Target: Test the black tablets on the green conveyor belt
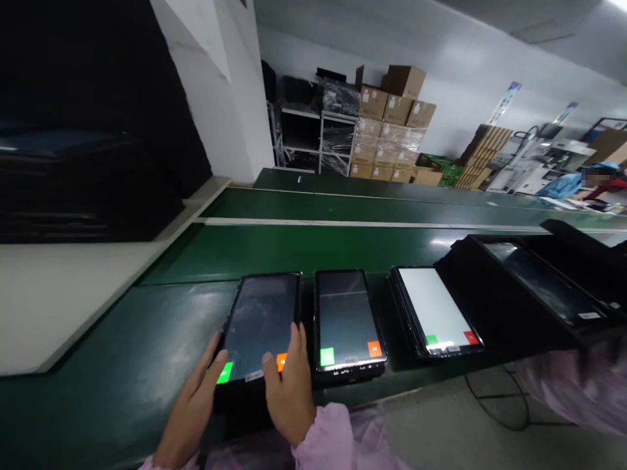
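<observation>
A tablet (262, 316) with a dark screen lies in front of me, a green square at its lower left and an orange one at its lower right. My left hand (193, 395) grips its lower left edge, thumb beside the green square. On the lower right edge, my right hand (290, 391) holds the same tablet, thumb near the orange square and fingers along the side. Just right of it lies a second tablet (345, 316), also dark with green and orange squares. Farther right, a third tablet (434, 303) shows a white screen with green and red squares.
These tablets lie on a green workbench (166, 326). A black foam tray (470, 294) with another tablet (548, 281) stands at right, near a pink sleeve (578, 385). Stacked black trays (88, 183) rise at left. Cardboard boxes (386, 137) and a person (563, 184) are behind.
</observation>
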The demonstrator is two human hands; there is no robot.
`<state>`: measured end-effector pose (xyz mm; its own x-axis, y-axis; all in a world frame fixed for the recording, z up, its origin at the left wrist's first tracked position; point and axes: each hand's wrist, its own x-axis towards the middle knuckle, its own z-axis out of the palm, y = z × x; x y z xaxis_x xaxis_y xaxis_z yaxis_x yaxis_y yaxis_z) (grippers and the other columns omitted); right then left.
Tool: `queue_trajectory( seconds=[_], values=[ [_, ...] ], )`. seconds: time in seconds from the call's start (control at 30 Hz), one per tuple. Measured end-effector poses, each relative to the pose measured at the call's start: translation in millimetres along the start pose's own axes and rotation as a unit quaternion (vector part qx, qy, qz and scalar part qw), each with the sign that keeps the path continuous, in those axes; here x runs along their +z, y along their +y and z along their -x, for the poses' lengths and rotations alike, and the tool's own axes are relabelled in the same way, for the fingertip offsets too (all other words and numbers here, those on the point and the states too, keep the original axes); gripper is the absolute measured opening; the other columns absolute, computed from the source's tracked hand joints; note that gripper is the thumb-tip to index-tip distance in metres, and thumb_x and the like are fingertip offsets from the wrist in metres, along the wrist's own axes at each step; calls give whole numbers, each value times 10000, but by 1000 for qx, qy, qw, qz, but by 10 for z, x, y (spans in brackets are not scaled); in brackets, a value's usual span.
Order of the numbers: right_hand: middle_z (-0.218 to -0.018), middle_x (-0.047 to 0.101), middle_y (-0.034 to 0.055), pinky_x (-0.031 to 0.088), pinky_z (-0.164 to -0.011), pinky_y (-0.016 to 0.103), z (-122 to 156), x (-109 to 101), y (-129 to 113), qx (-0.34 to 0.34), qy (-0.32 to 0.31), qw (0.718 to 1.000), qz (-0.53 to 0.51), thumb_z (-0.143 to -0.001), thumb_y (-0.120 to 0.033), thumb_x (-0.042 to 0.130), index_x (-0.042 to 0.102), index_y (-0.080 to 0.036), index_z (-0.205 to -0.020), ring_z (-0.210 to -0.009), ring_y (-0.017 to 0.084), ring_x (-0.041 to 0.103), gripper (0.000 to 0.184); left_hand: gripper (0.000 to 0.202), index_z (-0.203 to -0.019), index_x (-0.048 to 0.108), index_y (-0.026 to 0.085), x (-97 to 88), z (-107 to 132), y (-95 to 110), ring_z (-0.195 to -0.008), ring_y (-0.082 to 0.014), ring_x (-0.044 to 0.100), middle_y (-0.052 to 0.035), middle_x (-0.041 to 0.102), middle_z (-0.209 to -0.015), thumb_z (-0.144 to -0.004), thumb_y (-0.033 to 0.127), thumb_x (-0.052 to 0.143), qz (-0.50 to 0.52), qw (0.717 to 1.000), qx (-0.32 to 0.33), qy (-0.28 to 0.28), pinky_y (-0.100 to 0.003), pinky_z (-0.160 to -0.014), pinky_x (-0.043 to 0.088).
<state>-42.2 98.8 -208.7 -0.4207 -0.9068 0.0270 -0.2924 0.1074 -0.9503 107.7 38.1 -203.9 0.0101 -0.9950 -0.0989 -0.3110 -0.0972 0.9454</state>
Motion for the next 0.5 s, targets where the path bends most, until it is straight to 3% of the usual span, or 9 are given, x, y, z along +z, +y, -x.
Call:
queue_trajectory(
  seconds=[0.1,0.2,0.37,0.5],
  values=[
    [-1720,261,135,266,-1299,539,101,-164,-142,-27,2,1000,-14,-1029,-392,528,327,-150,-1638,-1595,289,250,685,794,-1618,400,195,-22,166,140,-1584,-268,285,-24,377,-1688,-978,658,479,16,999,31,2,-441,-1341,137],
    [-1729,256,93,252,-1308,529,185,-557,-289,-48,10,999,-22,-1042,-473,507,325,-204,-1644,-1601,278,235,683,763,-1622,396,274,96,420,346,-1592,-264,258,27,366,-1692,-979,674,488,20,997,77,-5,-447,-1341,116],
    [-1727,278,34,241,-1313,518,230,-1357,-289,-24,75,997,9,-1024,-557,519,290,-285,-1658,-1603,275,236,726,690,-1637,352,345,707,823,587,-1610,-248,202,64,289,-1722,-1011,585,511,112,985,109,-79,-418,-1339,114],
    [-1737,242,38,183,-1326,525,131,-1710,47,43,102,994,13,-991,-668,495,242,-252,-1673,-1610,287,207,838,777,-1668,275,280,1187,850,489,-1623,-255,135,7,200,-1753,-1005,605,514,120,978,82,-150,-436,-1338,88]
  ],
)
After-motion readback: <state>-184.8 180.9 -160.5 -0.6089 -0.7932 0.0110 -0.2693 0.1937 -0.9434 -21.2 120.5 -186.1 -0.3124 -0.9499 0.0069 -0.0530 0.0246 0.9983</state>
